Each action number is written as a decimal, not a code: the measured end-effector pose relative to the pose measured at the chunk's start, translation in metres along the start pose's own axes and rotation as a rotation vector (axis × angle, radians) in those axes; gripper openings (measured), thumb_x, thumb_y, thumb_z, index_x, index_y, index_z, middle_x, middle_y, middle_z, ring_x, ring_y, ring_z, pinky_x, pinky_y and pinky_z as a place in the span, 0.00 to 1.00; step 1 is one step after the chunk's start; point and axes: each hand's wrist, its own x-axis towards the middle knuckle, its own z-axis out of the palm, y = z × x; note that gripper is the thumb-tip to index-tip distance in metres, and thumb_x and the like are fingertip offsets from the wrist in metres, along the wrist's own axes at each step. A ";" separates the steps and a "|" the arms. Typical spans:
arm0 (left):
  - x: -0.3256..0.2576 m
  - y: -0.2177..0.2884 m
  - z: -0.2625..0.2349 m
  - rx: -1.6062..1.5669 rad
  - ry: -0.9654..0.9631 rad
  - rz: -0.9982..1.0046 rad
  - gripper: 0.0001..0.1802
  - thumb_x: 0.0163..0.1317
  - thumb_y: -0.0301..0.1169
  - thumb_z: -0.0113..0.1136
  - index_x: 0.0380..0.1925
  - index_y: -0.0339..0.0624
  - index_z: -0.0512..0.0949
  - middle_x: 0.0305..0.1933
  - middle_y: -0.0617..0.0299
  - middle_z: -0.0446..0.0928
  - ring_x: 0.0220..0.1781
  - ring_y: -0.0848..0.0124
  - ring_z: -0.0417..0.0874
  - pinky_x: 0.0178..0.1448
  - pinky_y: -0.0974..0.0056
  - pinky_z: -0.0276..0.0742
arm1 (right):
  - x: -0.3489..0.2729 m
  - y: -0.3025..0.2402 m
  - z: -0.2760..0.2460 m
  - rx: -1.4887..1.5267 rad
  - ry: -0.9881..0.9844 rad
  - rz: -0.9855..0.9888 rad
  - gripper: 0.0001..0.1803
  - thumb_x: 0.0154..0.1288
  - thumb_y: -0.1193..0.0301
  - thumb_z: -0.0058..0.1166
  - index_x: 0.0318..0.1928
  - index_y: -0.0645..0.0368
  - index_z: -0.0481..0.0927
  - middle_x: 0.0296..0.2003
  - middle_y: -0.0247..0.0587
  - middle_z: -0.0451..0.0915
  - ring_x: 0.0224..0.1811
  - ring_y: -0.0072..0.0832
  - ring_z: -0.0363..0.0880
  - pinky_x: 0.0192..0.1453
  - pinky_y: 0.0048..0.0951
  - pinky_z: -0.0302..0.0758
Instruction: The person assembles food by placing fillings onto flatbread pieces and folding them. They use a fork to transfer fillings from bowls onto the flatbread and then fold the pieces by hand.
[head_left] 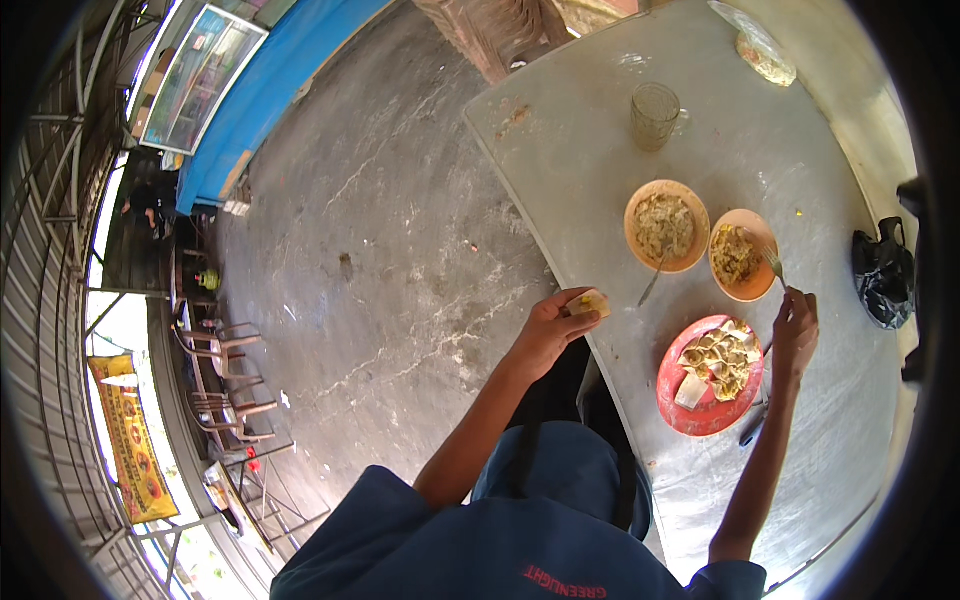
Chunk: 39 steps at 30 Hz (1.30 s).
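My left hand [548,332] pinches a small pale wrapper [593,302] with a bit of yellow on it, just off the table's left edge. My right hand [796,325] grips a fork [774,264], its tines at the right side of an orange bowl [745,293] of yellowish chopped filling [735,255]. To its left, another orange bowl [631,222] holds a pale, mushy mix, with a spoon [651,290] leaning out. Between my arms lies a red plate [668,392], bearing several filled pieces [725,355] and a few flat pale wrappers [691,391].
A glass mug [655,117] and a clear bag of food [766,60] stand farther back on the grey table [570,150]. At the right is a black plastic bag [883,275]. A blue-handled tool [752,428] lies beside my right forearm. Chairs [225,345] line the far left.
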 end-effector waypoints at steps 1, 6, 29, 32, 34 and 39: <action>-0.001 -0.008 0.004 -0.020 0.008 0.013 0.25 0.64 0.21 0.65 0.61 0.37 0.73 0.60 0.56 0.78 0.63 0.67 0.79 0.68 0.64 0.77 | 0.003 0.004 -0.006 -0.012 -0.013 -0.041 0.07 0.70 0.73 0.53 0.44 0.57 0.83 0.37 0.47 0.80 0.35 0.51 0.82 0.37 0.48 0.77; -0.019 -0.038 0.025 -0.076 0.056 0.091 0.27 0.62 0.19 0.65 0.62 0.35 0.71 0.61 0.55 0.77 0.63 0.65 0.80 0.67 0.64 0.77 | 0.021 0.018 -0.007 -0.049 -0.108 -0.197 0.07 0.68 0.74 0.54 0.42 0.60 0.83 0.36 0.48 0.79 0.35 0.50 0.82 0.38 0.47 0.77; 0.028 0.066 0.037 0.164 -0.039 0.115 0.23 0.67 0.19 0.60 0.62 0.28 0.70 0.62 0.48 0.76 0.64 0.57 0.79 0.67 0.67 0.81 | -0.028 -0.059 0.001 0.163 -0.103 0.168 0.10 0.64 0.73 0.51 0.29 0.63 0.83 0.33 0.54 0.82 0.33 0.54 0.83 0.40 0.49 0.81; 0.070 0.090 0.044 0.226 -0.110 0.051 0.22 0.69 0.22 0.59 0.61 0.29 0.71 0.61 0.49 0.77 0.63 0.59 0.80 0.66 0.67 0.81 | -0.026 -0.071 0.005 0.250 -0.113 0.307 0.09 0.63 0.73 0.53 0.33 0.64 0.85 0.34 0.54 0.82 0.35 0.52 0.83 0.43 0.47 0.79; 0.101 0.105 0.048 0.270 -0.162 0.024 0.21 0.70 0.25 0.58 0.61 0.30 0.71 0.60 0.50 0.77 0.61 0.60 0.81 0.65 0.66 0.81 | -0.025 -0.080 0.005 0.263 -0.123 0.403 0.08 0.63 0.73 0.54 0.35 0.64 0.85 0.34 0.53 0.83 0.35 0.51 0.83 0.43 0.46 0.79; 0.159 0.136 0.062 0.482 -0.295 -0.101 0.20 0.71 0.27 0.59 0.61 0.34 0.73 0.59 0.51 0.79 0.60 0.64 0.81 0.65 0.60 0.80 | -0.011 -0.111 0.007 0.234 -0.166 0.650 0.09 0.63 0.73 0.55 0.37 0.64 0.86 0.34 0.52 0.83 0.35 0.51 0.83 0.43 0.45 0.79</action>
